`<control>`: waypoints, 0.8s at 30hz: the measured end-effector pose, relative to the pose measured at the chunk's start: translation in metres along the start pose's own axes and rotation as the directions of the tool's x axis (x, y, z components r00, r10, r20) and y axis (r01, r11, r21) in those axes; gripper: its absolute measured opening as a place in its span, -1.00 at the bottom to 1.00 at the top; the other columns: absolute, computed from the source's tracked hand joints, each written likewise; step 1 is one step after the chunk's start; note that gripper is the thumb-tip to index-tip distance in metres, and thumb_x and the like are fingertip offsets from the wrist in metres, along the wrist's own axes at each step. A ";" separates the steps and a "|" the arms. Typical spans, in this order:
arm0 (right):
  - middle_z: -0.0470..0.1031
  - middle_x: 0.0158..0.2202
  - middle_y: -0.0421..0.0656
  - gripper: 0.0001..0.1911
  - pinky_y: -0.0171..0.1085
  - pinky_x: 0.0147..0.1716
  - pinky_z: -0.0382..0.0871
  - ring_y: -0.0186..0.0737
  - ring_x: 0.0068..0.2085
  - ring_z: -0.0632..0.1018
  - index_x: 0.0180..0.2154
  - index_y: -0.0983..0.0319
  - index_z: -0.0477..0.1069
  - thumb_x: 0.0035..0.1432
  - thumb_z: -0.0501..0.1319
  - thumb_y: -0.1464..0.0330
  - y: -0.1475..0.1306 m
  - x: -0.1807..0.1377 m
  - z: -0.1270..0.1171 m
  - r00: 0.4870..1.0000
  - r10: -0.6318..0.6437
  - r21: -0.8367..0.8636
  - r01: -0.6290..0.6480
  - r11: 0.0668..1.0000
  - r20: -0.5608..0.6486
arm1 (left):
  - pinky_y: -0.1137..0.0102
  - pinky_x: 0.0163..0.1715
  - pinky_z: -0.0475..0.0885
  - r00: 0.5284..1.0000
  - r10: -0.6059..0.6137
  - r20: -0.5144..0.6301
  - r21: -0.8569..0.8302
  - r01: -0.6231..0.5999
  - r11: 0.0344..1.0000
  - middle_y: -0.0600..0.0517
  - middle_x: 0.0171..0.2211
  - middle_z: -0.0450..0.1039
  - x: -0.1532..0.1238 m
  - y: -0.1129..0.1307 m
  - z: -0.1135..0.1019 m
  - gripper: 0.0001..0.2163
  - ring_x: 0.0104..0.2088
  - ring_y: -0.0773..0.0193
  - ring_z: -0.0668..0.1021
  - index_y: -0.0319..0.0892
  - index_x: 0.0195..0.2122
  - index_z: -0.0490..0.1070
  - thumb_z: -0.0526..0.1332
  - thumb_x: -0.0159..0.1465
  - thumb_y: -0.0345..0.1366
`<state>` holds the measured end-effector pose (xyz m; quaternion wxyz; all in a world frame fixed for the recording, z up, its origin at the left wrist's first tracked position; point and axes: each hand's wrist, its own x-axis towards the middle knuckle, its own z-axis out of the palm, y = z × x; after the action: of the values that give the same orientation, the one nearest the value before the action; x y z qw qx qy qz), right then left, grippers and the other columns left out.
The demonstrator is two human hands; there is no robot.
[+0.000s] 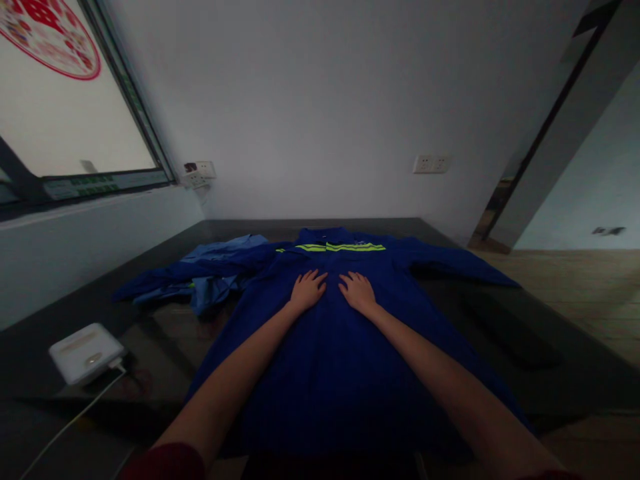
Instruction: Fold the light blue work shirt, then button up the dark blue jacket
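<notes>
A dark blue work jacket (325,360) with yellow reflective stripes across the chest lies spread on a dark table, its collar toward the wall. My left hand (307,291) rests flat on the front of it, fingers apart. Beside it, my right hand (358,291) lies on the cloth in the same way, a small gap between the two. One sleeve reaches out to the right; the left sleeve lies over a crumpled lighter blue garment (215,293).
A white box-shaped device (86,353) with a white cable sits at the table's left. On the right lies a flat black object (510,330). The dark table (165,373) meets a wall with sockets (431,164); a window is at the left.
</notes>
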<state>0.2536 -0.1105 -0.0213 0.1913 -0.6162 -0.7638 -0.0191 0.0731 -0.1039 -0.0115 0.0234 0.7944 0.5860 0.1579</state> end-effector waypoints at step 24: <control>0.44 -0.16 -0.02 -0.72 -0.23 -0.22 0.26 -0.07 -0.13 0.44 -0.17 0.24 0.33 0.04 0.22 0.30 -0.050 -0.021 -0.029 0.996 -0.039 0.159 0.025 0.987 0.086 | 0.41 -0.15 0.40 0.997 -0.071 -0.033 -0.475 0.046 0.879 0.00 -0.25 0.49 -0.017 0.022 -0.019 -0.72 -0.22 0.31 0.51 -0.18 -0.21 0.37 0.00 0.16 -0.61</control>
<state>0.2173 -0.1493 0.0094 0.2049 -0.5870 -0.7804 0.0658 0.0841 -0.1293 0.0079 0.2071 0.7424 0.5537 0.3152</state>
